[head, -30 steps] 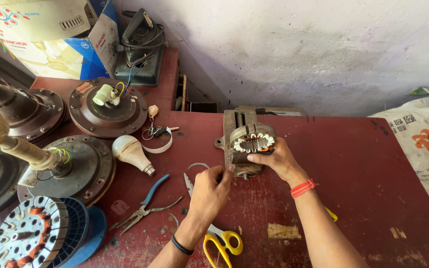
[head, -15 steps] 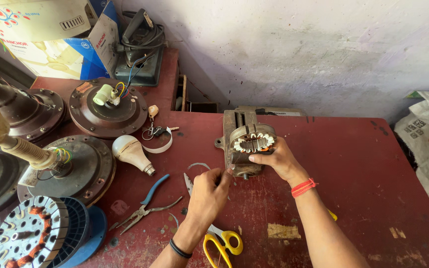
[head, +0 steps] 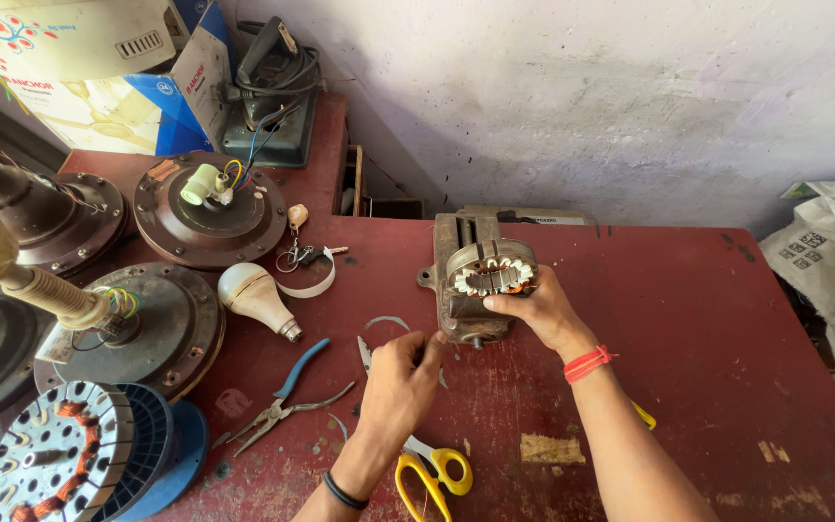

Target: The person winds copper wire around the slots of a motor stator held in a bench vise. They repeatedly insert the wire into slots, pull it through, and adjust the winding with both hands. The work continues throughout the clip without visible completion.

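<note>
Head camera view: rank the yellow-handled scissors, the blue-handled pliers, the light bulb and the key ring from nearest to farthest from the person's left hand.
From the left hand:
1. Yellow-handled scissors, just below the hand, partly under the wrist.
2. Blue-handled pliers, to its left on the red table.
3. Light bulb, farther left and up.
4. Key ring, up-left near the brown fan cover; close to the bulb's range, but slightly farther.
</note>
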